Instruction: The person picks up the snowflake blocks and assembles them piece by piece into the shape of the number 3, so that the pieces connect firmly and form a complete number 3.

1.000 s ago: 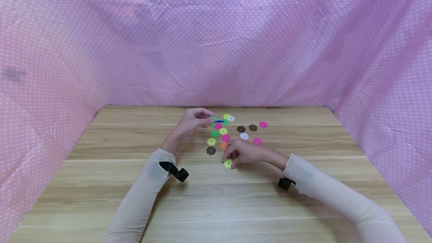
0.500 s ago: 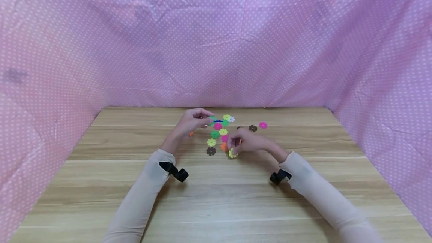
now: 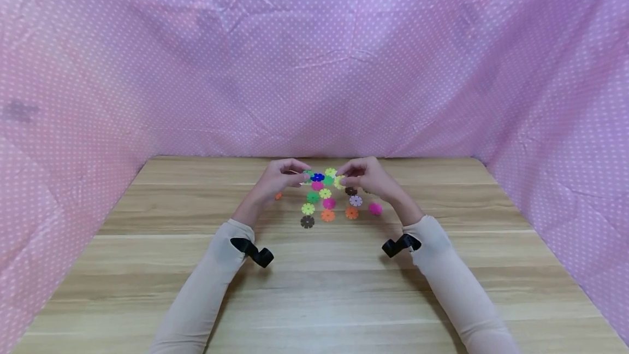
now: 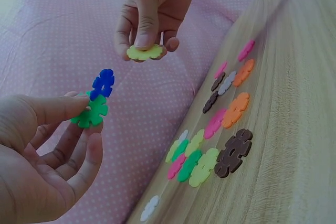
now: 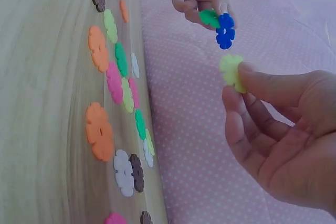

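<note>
My left hand (image 3: pixel 286 176) pinches a green notched, flower-shaped building disc (image 4: pixel 92 111) between thumb and fingers. Slotted into that green disc is a blue disc (image 4: pixel 103 84), which sticks out toward the other hand. In my right hand (image 5: pixel 299 135), thumb and fingertips pinch a yellow disc (image 5: pixel 231 73) by its edge. Both hands are raised above the table's far half, facing each other. In the right wrist view a small gap shows between the yellow disc and the blue one.
Loose discs lie flat on the wooden table (image 3: pixel 314 288) below the hands, among them a brown one (image 3: pixel 307 222), an orange one (image 3: pixel 351 212), a white one (image 3: pixel 356 201) and a pink one (image 3: pixel 375 209). A pink dotted cloth (image 3: pixel 314 59) hangs behind and at both sides.
My right hand has picked the yellow disc up off the table and carried it back, up near the left hand. The left hand stays in place, but the blue disc now shows its face.
</note>
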`<state>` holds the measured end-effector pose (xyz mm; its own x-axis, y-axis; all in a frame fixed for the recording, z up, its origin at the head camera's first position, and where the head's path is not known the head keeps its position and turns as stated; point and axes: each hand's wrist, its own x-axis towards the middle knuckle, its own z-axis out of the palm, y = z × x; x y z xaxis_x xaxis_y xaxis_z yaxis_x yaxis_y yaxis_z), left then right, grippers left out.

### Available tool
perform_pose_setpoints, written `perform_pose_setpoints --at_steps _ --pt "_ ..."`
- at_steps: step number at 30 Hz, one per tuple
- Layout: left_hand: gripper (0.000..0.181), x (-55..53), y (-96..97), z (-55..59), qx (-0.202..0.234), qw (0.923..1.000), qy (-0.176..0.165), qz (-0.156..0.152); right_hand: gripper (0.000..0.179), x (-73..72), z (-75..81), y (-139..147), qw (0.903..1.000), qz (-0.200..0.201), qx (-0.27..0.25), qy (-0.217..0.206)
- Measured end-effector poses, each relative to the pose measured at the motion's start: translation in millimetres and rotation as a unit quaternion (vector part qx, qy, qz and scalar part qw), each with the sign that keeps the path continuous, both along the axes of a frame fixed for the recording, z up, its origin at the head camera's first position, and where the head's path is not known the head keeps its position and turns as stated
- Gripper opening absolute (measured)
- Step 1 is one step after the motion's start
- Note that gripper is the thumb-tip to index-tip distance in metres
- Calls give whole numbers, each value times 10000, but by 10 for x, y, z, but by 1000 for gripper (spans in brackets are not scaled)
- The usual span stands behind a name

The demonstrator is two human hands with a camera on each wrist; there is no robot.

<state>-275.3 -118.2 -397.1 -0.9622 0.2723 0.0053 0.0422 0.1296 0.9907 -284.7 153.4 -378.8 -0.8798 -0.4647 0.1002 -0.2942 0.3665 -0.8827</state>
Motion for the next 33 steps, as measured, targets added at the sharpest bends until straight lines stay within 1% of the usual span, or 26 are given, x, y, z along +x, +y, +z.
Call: perform_pose_setpoints --at_steps 4,8,15,18,26,33 --pt "34 11 -2 -5 -67 9999 -27 107 21 -2 -17 -6 9993 -136 -339 -91" --pt "31 16 4 -8 -40 9999 -60 156 23 9 -25 -20 9977 -192 -592 -254" --pt "31 -7 28 -31 32 10000 68 3 26 20 -64 -45 9937 -250 -972 -493" --pt "30 -11 39 -37 24 10000 59 -39 26 30 -73 -64 9916 -249 -1116 -598" --pt "34 -9 44 -45 20 9999 34 -118 16 9 -100 -99 9890 -320 -1278 -673" --pt "34 17 80 -22 -53 9999 60 -116 15 42 -96 -115 9879 -374 -1326 -717"
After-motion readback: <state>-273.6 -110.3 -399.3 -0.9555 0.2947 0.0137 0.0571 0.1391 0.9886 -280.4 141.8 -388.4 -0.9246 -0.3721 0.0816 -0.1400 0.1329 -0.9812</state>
